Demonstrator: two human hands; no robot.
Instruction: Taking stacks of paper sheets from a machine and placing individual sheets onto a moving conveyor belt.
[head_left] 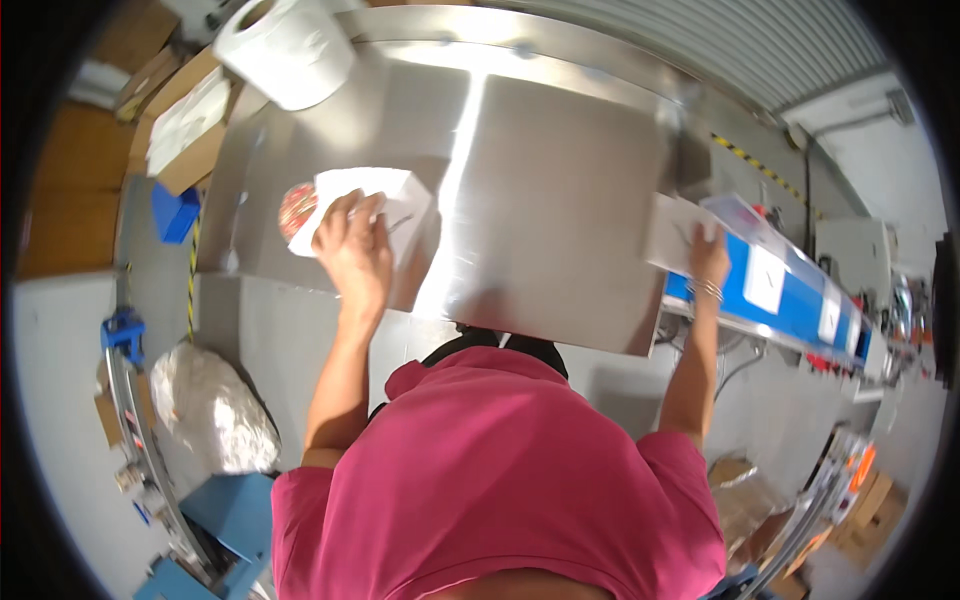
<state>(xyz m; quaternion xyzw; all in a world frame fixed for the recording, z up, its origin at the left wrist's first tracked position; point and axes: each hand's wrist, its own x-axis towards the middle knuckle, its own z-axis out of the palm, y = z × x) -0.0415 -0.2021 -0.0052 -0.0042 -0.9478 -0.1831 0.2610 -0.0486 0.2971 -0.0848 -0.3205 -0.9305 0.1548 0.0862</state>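
My left hand [355, 250] is at the left of the steel table, its bent fingers closed over a stack of white cards or flat packets [392, 184]. From under the stack's left side shows a round red-and-white patterned thing [297, 208]; I cannot make out its kind. Over at the table's right edge, my right hand [709, 255] pinches a flat white card or packet [672, 232] where the table meets a blue conveyor belt [736, 262]. That hand is slightly blurred, with bracelets at its wrist.
More white cards [766, 276] lie along the belt, which runs off to the right. A large white roll [286, 52] stands at the table's [560, 190] far left corner. Beside it is an open cardboard box [190, 130]. A clear plastic bag [215, 405] lies on the floor at left.
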